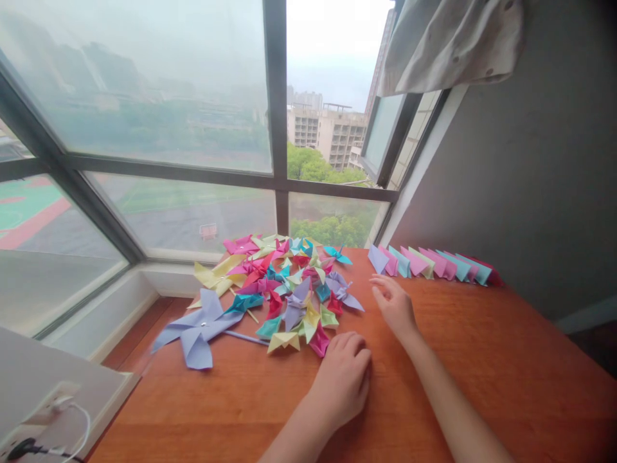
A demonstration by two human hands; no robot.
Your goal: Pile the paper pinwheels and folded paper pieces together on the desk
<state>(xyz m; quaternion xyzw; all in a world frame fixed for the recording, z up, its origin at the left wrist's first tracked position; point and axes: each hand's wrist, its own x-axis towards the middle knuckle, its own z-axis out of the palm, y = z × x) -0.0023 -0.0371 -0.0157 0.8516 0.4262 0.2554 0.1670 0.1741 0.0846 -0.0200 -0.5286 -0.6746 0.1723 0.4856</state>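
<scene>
I see the left hand resting palm-down on the surface, fingers curled loosely together and holding nothing. Its knuckles lie just beside a pink folded piece at the near edge of the paper pile. The right hand hovers low over the surface with fingers relaxed and slightly spread, empty, its fingertips near a lavender folded piece at the pile's right edge.

The pile holds many folded paper shapes in pink, yellow, teal, red and lavender, lying loose and overlapping. A large lavender pinwheel on a stick lies flat to the left of the pile, with a yellow pinwheel behind it. A row of folded pieces leans against the grey wall, well apart from the left hand and beyond the right hand. Nothing lies between either hand and the pile.

The surface is reddish-brown wood, set in a window corner. A white charger and cable sit at lower left. The window shows hazy buildings and trees; a pale curtain hangs bunched at top right.
</scene>
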